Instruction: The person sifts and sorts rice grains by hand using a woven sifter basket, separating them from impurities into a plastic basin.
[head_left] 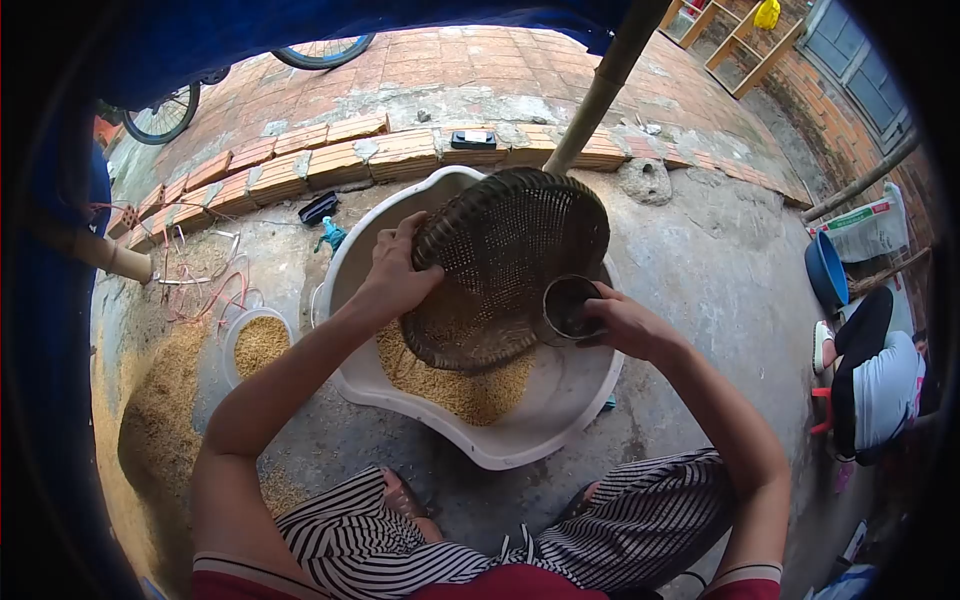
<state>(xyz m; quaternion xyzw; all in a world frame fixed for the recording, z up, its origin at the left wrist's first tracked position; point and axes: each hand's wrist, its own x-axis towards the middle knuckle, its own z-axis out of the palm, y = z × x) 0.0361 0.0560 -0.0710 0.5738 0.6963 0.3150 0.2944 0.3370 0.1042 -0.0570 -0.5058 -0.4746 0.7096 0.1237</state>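
No legible text or numbers; printed sack at right too blurred

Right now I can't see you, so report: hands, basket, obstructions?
Left hand gripping woven basket rim, tilted over white basin. Right hand holds metal cup against basket. Grain below; nothing blocking.

The left hand grips the rim of a woven basket, tilted over a white basin holding grain. The right hand holds a dark cup against the basket. Another person sits nearby.
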